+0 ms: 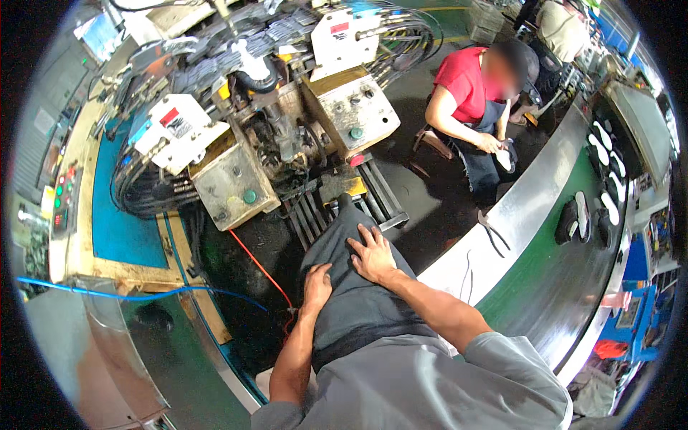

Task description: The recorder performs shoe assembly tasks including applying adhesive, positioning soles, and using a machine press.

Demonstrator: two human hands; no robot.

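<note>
Both of my hands rest on the dark grey trousers (365, 308) over my lap, with no object in either one. My left hand (317, 288) lies along the left side of the lap, loosely bent, its fingers partly hidden. Farther forward and to the right, my right hand (373, 256) lies flat with its fingers spread on the cloth. Beyond my knees stands a machine with two worn control boxes, a left box (235, 188) and a right box (352, 111), each with a green button. Between them, higher up, is a dark rounded piece with white on it (254, 72).
Pliers (493, 233) lie on the metal edge of the conveyor at right. Its green belt (530, 276) carries dark shoes (575, 218) and several white sole-shaped pieces (609, 208). A person in red (466, 89) sits ahead, holding a shoe (506, 159). A blue hose (143, 292) crosses at left.
</note>
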